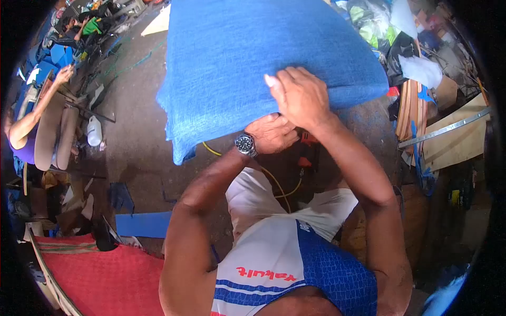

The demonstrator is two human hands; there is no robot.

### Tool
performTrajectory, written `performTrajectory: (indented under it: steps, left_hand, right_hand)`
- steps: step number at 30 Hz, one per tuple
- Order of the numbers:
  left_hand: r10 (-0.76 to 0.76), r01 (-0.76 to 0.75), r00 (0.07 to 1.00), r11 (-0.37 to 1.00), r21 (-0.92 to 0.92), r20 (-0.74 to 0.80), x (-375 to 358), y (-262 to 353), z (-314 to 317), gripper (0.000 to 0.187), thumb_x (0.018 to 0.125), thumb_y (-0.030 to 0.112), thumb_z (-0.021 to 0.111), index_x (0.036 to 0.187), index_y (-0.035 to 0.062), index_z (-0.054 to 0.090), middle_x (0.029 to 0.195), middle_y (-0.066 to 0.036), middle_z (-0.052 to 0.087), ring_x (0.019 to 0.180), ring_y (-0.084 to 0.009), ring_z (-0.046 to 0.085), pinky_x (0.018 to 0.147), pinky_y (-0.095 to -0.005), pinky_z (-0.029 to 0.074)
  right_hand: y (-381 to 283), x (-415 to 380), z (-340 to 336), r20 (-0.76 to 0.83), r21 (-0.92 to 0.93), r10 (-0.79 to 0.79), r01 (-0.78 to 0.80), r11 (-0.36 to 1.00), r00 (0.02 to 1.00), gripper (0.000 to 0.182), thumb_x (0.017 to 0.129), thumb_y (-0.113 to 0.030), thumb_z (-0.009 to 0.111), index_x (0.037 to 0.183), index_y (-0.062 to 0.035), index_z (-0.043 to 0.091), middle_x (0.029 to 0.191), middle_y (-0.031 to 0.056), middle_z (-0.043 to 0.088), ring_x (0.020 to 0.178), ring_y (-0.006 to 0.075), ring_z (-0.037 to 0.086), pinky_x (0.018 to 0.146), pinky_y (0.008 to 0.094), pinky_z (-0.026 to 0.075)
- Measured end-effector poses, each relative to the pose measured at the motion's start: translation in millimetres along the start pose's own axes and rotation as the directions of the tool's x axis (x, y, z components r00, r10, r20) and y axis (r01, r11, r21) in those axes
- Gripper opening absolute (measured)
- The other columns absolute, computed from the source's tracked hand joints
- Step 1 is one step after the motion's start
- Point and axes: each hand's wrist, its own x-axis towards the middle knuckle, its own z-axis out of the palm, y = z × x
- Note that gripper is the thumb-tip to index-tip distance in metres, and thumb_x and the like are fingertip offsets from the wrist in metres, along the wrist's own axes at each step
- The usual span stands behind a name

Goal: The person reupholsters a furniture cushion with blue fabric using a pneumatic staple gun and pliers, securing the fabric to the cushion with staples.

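Observation:
A large panel covered in blue fabric (253,58) fills the top middle of the head view, its left edge frayed. My left hand (271,134), with a watch on the wrist, is closed at the panel's near lower edge. Higher on that edge, my right hand (300,97) is closed on the blue fabric with the thumb pointing left. The two hands nearly touch. Behind my hands, on the floor, lies a red and black tool (304,152) with a yellow hose (274,181), partly hidden.
A co-worker's arm (39,113) reaches in at the left, near a white jug (94,131). Red fabric (100,276) lies lower left beside a blue piece (143,224). Wooden boards and a metal ruler (448,128) are at the right. Other people sit at the upper left.

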Motion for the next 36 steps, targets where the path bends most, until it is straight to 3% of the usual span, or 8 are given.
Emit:
performTrajectory:
  steps: [5,14,17,21,27,30,33,36]
  left_hand:
    - [0.056,-0.056,0.998,0.998,0.01,0.031,-33,18,-32,0.017,0.08,0.027,0.07,0.091,0.0157,0.073,0.112,-0.003,0.068,0.111,-0.0221,0.061,0.092,-0.0406,0.051]
    - [-0.081,0.052,0.987,0.979,0.196,0.14,-49,11,-65,0.012,0.081,0.026,0.061,0.086,0.0175,0.068,0.096,0.001,0.063,0.098,-0.0176,0.055,0.08,-0.033,0.043]
    - [0.03,-0.056,0.995,0.957,0.285,0.097,-48,-1,-62,0.013,0.084,0.03,0.067,0.08,0.0177,0.062,0.088,0.003,0.06,0.086,-0.0169,0.057,0.074,-0.0332,0.045]
    - [-0.047,0.025,0.978,0.993,0.113,0.201,-62,-7,-50,0.015,0.089,0.032,0.063,0.085,0.0176,0.065,0.092,0.001,0.064,0.091,-0.0205,0.061,0.077,-0.0372,0.047]
    - [-0.117,0.119,0.982,0.993,-0.01,0.147,-93,-20,1,0.034,0.093,0.039,0.056,0.114,0.0161,0.069,0.126,-0.006,0.063,0.121,-0.0211,0.054,0.106,-0.0405,0.041]
    - [-0.118,0.118,0.986,0.993,0.007,0.117,-95,-19,12,0.026,0.092,0.038,0.058,0.104,0.0169,0.068,0.117,-0.003,0.063,0.111,-0.02,0.055,0.098,-0.0392,0.041]
    - [-0.088,0.074,0.991,0.988,0.132,0.1,-78,-18,-15,0.02,0.091,0.036,0.06,0.095,0.0177,0.068,0.107,0.0,0.063,0.101,-0.019,0.055,0.09,-0.0379,0.041]
    - [-0.061,0.052,0.998,0.955,0.292,0.022,-63,-11,-25,0.017,0.091,0.034,0.062,0.086,0.0185,0.067,0.098,0.002,0.063,0.091,-0.0179,0.056,0.082,-0.0365,0.042]
  right_hand:
    - [-49,20,22,-0.04,-0.132,-0.149,0.143,0.981,0.988,0.035,0.094,-0.041,0.06,0.086,-0.0075,0.061,0.084,0.0089,0.057,0.081,0.0293,0.059,0.069,0.045,0.05]
    - [-47,34,33,0.249,0.039,-0.017,0.008,0.999,0.968,0.05,0.099,-0.044,0.05,0.072,-0.0049,0.066,0.07,0.0169,0.067,0.07,0.036,0.068,0.067,0.0499,0.055]
    - [-48,40,28,0.326,0.024,0.024,-0.034,0.999,0.945,0.054,0.101,-0.045,0.045,0.075,-0.0037,0.068,0.074,0.0187,0.069,0.071,0.0379,0.068,0.069,0.0492,0.055]
    - [-58,27,15,0.367,0.095,0.066,-0.108,0.99,0.928,0.052,0.101,-0.043,0.045,0.077,-0.0037,0.07,0.075,0.0186,0.069,0.071,0.0378,0.068,0.071,0.0492,0.054]
    - [-69,19,28,0.123,0.003,-0.081,0.081,0.997,0.989,0.032,0.095,-0.036,0.055,0.08,-0.0099,0.066,0.077,0.0092,0.066,0.073,0.0283,0.066,0.065,0.0427,0.054]
    - [-102,20,40,-0.063,-0.095,-0.23,0.224,0.97,0.971,0.033,0.09,-0.043,0.059,0.083,-0.0116,0.065,0.082,0.0074,0.062,0.077,0.0242,0.061,0.062,0.0397,0.053]
    - [-112,29,61,0.048,-0.014,-0.14,0.141,0.99,0.989,0.048,0.096,-0.047,0.054,0.075,-0.0044,0.061,0.065,0.0117,0.059,0.057,0.0218,0.06,0.045,0.0394,0.05]
    - [-90,29,57,0.012,0.174,-0.134,0.129,0.976,0.991,0.043,0.094,-0.045,0.056,0.076,-0.0074,0.064,0.076,0.0113,0.064,0.069,0.024,0.063,0.053,0.0412,0.053]
